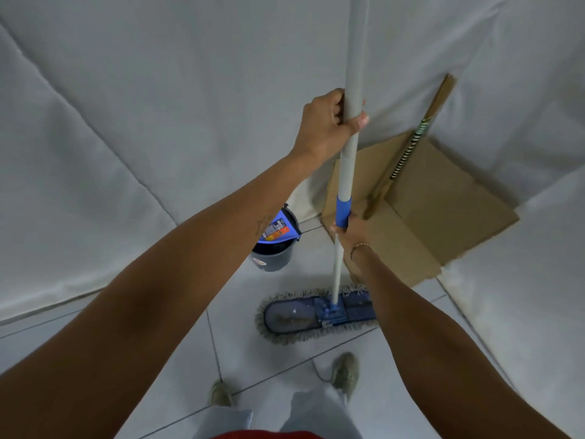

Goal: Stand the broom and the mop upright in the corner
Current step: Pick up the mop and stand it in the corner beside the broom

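Note:
I hold the mop upright by its grey handle (354,58). My left hand (329,122) grips the handle high up. My right hand (349,231) grips it lower, just under the blue collar (343,212). The flat blue mop head (316,313) with its grey fringe rests on the tiled floor in front of my feet. The broom (408,150), a wooden stick with a black-and-white striped band, leans in the corner to the right, its lower end inside a cardboard box (443,201). Its bristles are hidden.
A dark bucket (275,248) with a blue wringer stands on the floor against the left wall. White cloth (158,122) covers both walls that meet at the corner. My shoes (345,372) stand on the white tiles just behind the mop head.

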Action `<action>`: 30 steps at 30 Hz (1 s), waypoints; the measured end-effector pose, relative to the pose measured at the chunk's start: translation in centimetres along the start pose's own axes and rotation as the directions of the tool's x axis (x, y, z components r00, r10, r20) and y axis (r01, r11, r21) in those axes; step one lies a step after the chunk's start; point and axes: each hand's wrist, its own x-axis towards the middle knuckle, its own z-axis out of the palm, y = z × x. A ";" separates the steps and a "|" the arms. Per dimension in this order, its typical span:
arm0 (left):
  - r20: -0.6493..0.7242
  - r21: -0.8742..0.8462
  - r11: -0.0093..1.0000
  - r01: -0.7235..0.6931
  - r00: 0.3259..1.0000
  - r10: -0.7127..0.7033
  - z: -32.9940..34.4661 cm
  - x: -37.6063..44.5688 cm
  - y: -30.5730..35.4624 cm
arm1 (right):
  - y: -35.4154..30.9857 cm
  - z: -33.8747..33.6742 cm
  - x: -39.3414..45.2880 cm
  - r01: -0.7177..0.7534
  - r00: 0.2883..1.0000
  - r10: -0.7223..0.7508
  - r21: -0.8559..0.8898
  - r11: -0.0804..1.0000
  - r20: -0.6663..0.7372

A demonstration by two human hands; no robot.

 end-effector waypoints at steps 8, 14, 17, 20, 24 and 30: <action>-0.026 0.012 0.998 -0.058 0.998 0.058 11.2 7.2 2.0 | 4.2 -10.4 7.8 0.075 0.995 -0.074 -0.012 0.997 0.067; -0.025 0.012 0.996 -0.089 0.996 0.090 14.9 12.5 1.8 | 5.0 -13.7 13.9 0.062 0.995 -0.063 0.022 0.998 0.082; -0.019 0.004 0.995 -0.096 0.995 0.096 15.7 15.3 1.1 | 4.9 -14.6 16.9 0.064 0.995 -0.065 0.021 0.998 0.072; -0.012 -0.014 0.994 -0.110 0.994 0.110 16.3 18.1 0.3 | 4.5 -15.1 20.0 0.060 0.996 -0.063 0.044 0.997 0.064; 0.018 -0.068 0.992 -0.104 0.994 0.105 16.9 23.2 -1.5 | 3.5 -15.8 25.1 0.045 0.997 -0.048 0.045 0.998 0.068; 0.056 -0.110 0.990 -0.094 0.993 0.101 18.4 29.6 -3.8 | 3.2 -16.8 31.3 -0.002 1.000 0.002 0.015 1.000 0.024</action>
